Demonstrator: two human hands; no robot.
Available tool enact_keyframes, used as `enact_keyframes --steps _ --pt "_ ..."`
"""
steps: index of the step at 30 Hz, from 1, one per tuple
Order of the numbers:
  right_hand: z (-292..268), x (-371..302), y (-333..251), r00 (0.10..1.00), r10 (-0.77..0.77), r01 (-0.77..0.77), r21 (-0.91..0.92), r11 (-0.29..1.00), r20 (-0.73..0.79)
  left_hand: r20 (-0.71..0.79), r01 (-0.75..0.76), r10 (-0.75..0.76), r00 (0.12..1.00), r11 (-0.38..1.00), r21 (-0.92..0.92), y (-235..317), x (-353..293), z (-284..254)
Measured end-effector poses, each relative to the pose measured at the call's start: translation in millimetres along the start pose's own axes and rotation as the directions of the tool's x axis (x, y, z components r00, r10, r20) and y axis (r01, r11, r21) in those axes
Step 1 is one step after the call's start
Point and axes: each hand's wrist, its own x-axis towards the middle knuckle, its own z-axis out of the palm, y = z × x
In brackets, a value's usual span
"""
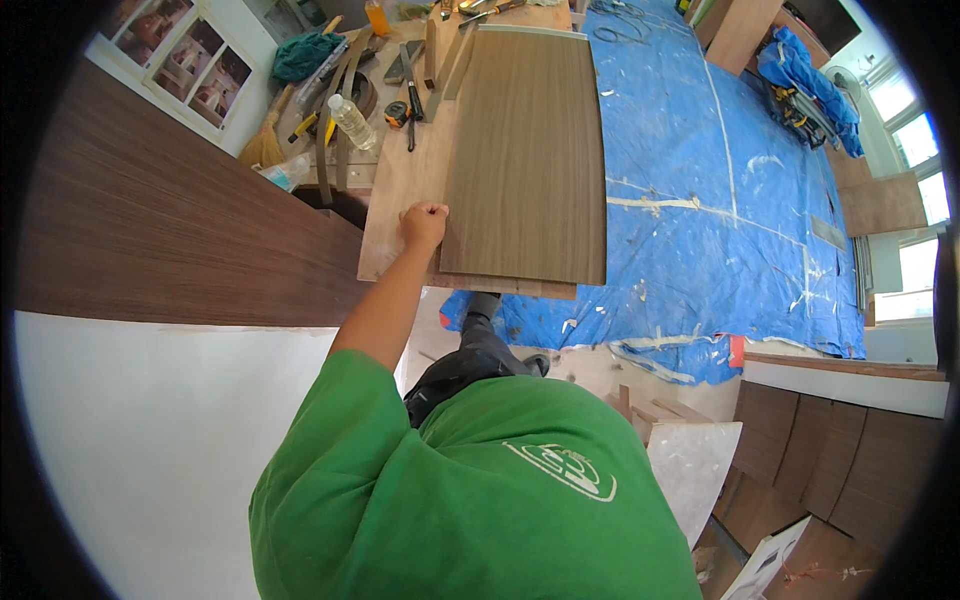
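My left hand [425, 222] is closed, fingers curled, beside the left edge of a brown wood-grain panel [525, 150], close to its near left corner. Whether anything is pinched in those fingers is hidden. The panel lies flat, lengthwise away from me, on a lighter plywood board [392, 235] that shows along its left side and under its near edge. A light strip [530, 31] runs along the panel's far end. My right hand is out of the picture.
Left of the panel are a tape measure [397, 113], a hammer [412, 85], a clear bottle [352, 122] and curved edging strips [326, 150]. A broom [264, 146] leans by the wall. Blue sheeting [680, 150] covers the floor at right. White-faced boards [695, 465] stand near my right side.
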Motion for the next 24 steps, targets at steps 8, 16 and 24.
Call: enact_keyframes --steps 8,16,24 --pt "1.3 -10.4 4.1 1.000 0.010 -0.009 0.080 0.997 -0.010 0.017 -0.058 0.062 0.998 0.979 -0.194 -29.5 -19.3 10.2" --pt "10.3 -21.3 4.7 0.999 0.037 -0.036 0.322 0.946 0.005 0.089 -0.106 0.114 0.989 0.990 -0.090 -60.1 -83.9 -14.3" --pt "-18.2 -54.1 -126.2 0.953 -0.271 -0.061 0.961 0.269 0.137 0.515 -0.441 0.255 0.818 0.853 0.278 -71.6 -169.6 -82.2"
